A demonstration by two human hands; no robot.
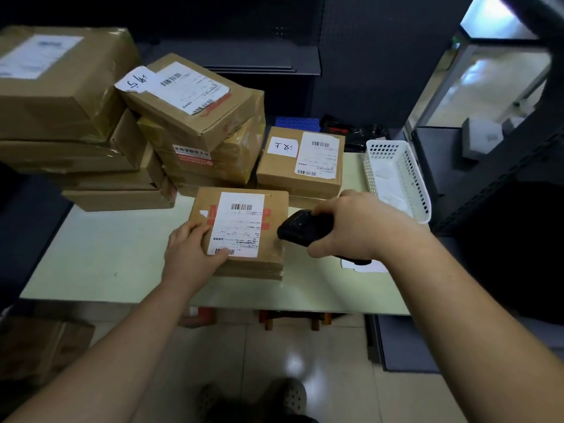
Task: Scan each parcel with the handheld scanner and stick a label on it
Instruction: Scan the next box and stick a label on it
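At the centre of the frame a flat cardboard parcel (pixel 271 245) lies on the pale bench (pixel 106 254), its printed label facing up. The left hand (pixel 189 251) holds its lower left corner, fingers curled on top and thumb on the label. The right hand (pixel 354 227) is wrapped around the black scanner (pixel 302 227), whose head points left, just beside the parcel's right edge. Stacked boxes (pixel 76 102) fill the upper left; a white basket (pixel 396 175) stands at the right.
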